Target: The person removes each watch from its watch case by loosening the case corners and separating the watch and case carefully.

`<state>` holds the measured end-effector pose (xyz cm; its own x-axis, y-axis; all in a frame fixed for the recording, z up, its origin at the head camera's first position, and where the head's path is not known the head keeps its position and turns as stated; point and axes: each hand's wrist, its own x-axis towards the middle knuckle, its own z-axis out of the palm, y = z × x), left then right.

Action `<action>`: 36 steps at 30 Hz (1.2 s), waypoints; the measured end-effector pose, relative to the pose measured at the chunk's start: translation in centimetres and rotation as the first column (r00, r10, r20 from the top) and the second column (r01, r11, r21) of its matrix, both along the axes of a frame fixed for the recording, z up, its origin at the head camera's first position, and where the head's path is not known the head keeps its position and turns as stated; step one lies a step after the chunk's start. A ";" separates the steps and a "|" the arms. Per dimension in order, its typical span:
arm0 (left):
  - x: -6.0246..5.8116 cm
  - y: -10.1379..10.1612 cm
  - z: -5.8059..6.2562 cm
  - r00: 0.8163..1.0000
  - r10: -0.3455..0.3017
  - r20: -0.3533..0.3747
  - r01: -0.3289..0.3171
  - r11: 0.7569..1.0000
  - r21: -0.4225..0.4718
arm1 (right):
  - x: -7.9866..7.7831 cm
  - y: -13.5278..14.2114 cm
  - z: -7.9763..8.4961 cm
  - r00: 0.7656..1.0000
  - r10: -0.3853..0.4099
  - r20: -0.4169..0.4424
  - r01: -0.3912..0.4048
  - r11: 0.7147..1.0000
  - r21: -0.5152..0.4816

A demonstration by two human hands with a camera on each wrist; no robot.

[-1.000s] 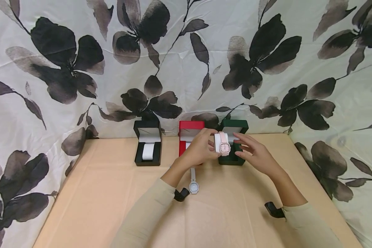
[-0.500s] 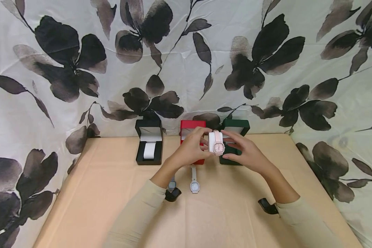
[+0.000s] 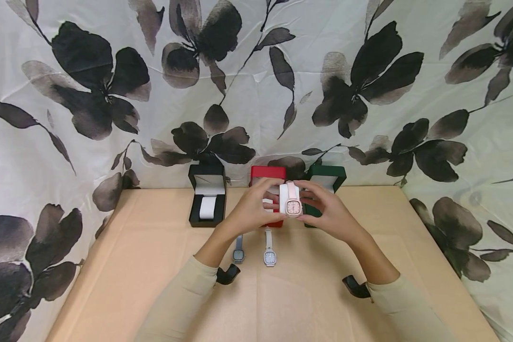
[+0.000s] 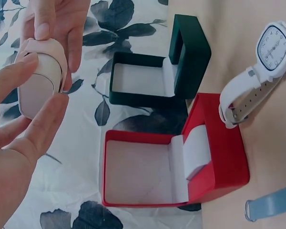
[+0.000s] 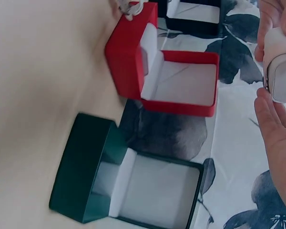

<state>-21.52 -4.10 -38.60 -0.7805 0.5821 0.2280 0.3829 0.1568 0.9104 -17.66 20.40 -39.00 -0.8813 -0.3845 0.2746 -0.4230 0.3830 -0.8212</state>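
Between both hands is a pink-strapped watch [image 3: 293, 206] wrapped round a white cushion [image 3: 284, 199], its dial toward the head camera. My left hand [image 3: 250, 206] pinches the left side with fingers and thumb. On the right side, my right hand [image 3: 331, 209] grips it the same way. Behind the hands stand an open red watch box [image 3: 268, 172] and an open green watch box [image 3: 327, 173], both partly covered in the head view. A white cushion [image 4: 196, 150] sits in the red box; the green box's base [image 5: 97, 179] shows no cushion in the right wrist view.
An open black watch box [image 3: 207, 219] with a white cushion stands at the back left. A blue-strapped watch [image 3: 238, 255] and a white watch [image 3: 270, 257] lie on the table [image 3: 282, 294] below the hands. A floral cloth [image 3: 256, 95] hangs behind.
Both hands have moved left with the pink watch and its cushion, from in front of the green box to between the green and red boxes. The right fingers have closed onto the cushion's side.
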 end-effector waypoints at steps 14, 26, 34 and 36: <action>0.6 -1.9 -0.7 0.998 -0.010 -0.065 0.013 0.999 0.037 | 0.7 -2.2 -0.6 0.998 0.012 -0.060 -0.014 0.999 -0.035; 1.3 -2.7 -1.3 0.998 -0.023 -0.058 0.028 0.996 0.089 | 1.5 -2.9 -1.1 0.997 -0.030 -0.072 0.029 1.000 -0.011; 1.5 -3.3 -1.8 0.998 -0.047 -0.044 0.052 0.989 0.135 | 2.0 -3.3 -1.0 0.994 -0.043 -0.099 0.041 0.999 -0.021; 1.6 -3.4 -1.8 0.998 -0.056 -0.041 0.061 0.989 0.132 | 2.1 -3.3 -1.0 0.993 -0.047 -0.105 0.046 0.999 -0.016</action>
<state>-19.89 -7.49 -40.37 -0.7353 0.5895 0.3343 0.4216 0.0117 0.9067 -15.54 17.08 -40.03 -0.8641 -0.3395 0.3716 -0.4892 0.3931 -0.7785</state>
